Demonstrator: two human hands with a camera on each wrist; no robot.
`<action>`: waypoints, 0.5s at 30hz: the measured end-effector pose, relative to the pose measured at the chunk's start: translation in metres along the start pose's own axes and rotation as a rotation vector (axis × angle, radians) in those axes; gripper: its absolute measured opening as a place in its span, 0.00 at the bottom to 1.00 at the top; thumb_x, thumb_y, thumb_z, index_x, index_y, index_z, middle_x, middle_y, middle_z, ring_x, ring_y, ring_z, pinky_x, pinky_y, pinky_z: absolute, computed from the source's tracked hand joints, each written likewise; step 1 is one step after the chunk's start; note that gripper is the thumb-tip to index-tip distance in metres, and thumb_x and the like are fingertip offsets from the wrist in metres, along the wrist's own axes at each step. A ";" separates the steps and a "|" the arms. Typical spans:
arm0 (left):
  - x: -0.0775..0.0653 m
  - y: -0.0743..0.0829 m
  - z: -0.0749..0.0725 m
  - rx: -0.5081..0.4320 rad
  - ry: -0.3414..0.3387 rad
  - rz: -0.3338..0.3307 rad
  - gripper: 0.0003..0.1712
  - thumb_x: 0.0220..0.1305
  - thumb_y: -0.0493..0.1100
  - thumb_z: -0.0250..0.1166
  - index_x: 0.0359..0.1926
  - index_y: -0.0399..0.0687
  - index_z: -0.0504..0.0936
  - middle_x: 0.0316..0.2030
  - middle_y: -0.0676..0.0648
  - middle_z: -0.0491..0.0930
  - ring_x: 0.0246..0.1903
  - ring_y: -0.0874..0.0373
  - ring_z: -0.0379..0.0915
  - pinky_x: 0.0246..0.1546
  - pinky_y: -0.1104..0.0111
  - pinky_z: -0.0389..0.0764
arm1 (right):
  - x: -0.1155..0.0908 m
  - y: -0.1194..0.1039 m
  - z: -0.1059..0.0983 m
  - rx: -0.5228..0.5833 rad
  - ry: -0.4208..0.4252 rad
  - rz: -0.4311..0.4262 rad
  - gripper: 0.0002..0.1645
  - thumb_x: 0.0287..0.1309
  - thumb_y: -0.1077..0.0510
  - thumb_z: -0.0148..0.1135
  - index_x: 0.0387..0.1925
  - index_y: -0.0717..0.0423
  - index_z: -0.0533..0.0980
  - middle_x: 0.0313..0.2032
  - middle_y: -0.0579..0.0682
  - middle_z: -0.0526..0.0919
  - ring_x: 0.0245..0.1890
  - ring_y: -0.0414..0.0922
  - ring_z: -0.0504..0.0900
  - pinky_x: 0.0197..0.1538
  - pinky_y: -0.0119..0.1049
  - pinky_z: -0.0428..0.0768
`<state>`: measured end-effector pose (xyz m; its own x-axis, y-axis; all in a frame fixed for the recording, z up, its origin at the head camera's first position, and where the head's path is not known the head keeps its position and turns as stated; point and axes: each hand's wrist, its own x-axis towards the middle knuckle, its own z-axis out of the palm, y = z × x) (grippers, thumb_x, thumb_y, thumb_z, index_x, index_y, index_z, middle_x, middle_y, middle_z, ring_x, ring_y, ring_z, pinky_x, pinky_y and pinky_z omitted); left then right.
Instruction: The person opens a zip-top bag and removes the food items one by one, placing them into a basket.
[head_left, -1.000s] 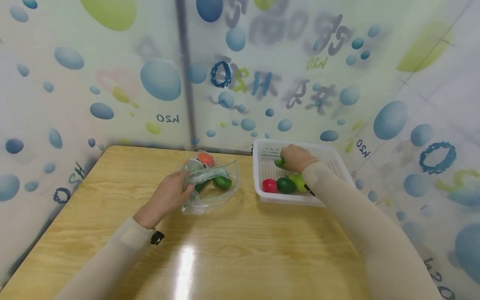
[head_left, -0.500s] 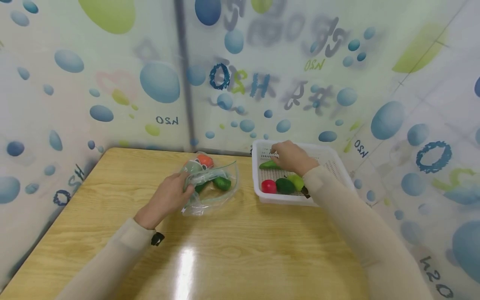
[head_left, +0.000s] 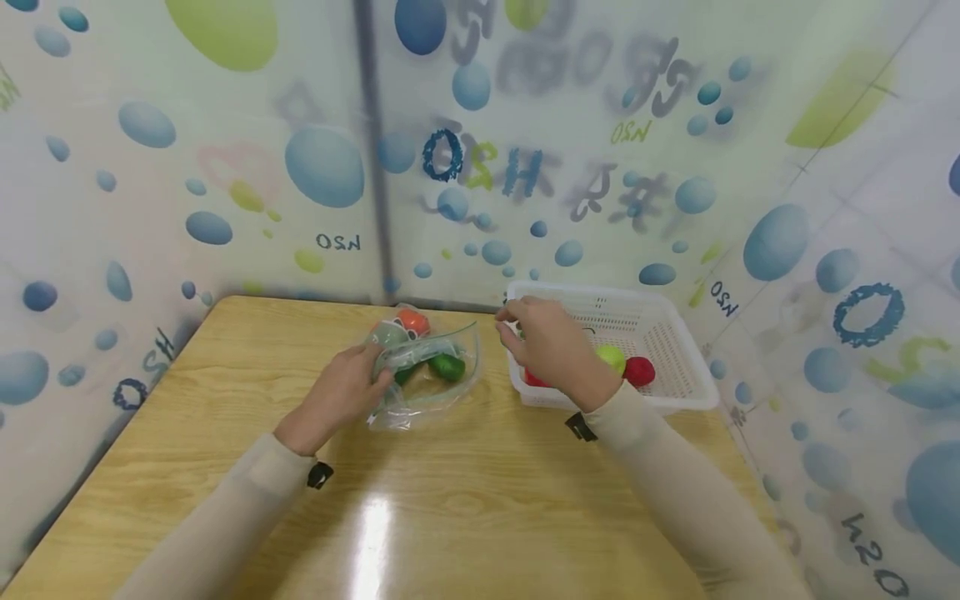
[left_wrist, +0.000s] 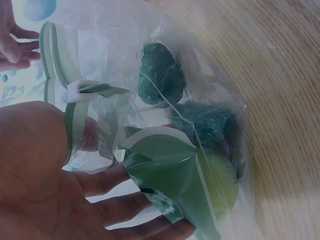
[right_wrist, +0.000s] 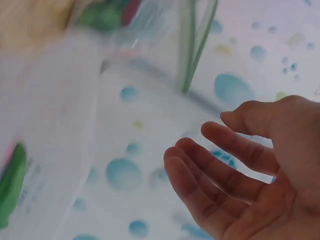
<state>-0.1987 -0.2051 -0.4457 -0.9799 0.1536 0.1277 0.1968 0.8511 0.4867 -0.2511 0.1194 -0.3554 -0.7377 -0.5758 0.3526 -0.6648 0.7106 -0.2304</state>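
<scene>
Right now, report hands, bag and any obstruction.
Left hand holding bag, produce inside. Right hand empty, over basket's left side. Path to bag looks clear.

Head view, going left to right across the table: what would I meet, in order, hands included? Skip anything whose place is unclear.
Left hand → orange-red item → dark green vegetable in the clear bag → right hand → yellow-green fruit → dark red fruit in the white basket.

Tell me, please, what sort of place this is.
Probably an indoor tabletop workspace: a wood-grain table backed by bubble-printed sheeting, with a white basket on it.
</scene>
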 end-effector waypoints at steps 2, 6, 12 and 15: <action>0.000 0.000 0.001 0.004 0.002 -0.003 0.22 0.82 0.41 0.62 0.65 0.27 0.84 0.42 0.38 0.85 0.36 0.49 0.77 0.34 0.61 0.78 | -0.005 -0.013 0.008 0.002 0.029 -0.043 0.09 0.82 0.58 0.72 0.53 0.59 0.91 0.45 0.55 0.95 0.44 0.52 0.94 0.50 0.47 0.94; 0.001 0.001 0.002 0.019 0.009 0.002 0.21 0.82 0.41 0.62 0.62 0.27 0.85 0.41 0.38 0.85 0.35 0.49 0.76 0.34 0.60 0.77 | -0.011 -0.035 0.028 0.029 0.046 -0.132 0.07 0.81 0.60 0.73 0.53 0.59 0.90 0.45 0.54 0.94 0.41 0.48 0.92 0.45 0.43 0.93; 0.003 0.004 0.003 0.039 0.025 0.020 0.16 0.81 0.40 0.63 0.56 0.29 0.86 0.40 0.39 0.85 0.35 0.48 0.76 0.35 0.57 0.79 | -0.004 -0.056 0.068 -0.001 -0.107 -0.206 0.09 0.81 0.66 0.70 0.57 0.63 0.88 0.51 0.57 0.93 0.51 0.51 0.95 0.55 0.42 0.95; 0.003 0.005 0.003 0.051 0.028 0.019 0.17 0.81 0.41 0.64 0.57 0.29 0.86 0.42 0.37 0.86 0.38 0.47 0.78 0.40 0.53 0.83 | 0.001 -0.060 0.087 -0.090 -0.193 -0.163 0.11 0.80 0.67 0.70 0.58 0.62 0.87 0.51 0.58 0.93 0.52 0.53 0.95 0.55 0.43 0.95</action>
<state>-0.2006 -0.1993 -0.4455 -0.9744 0.1564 0.1613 0.2128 0.8726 0.4396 -0.2220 0.0408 -0.4198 -0.6362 -0.7460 0.1967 -0.7699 0.6303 -0.0998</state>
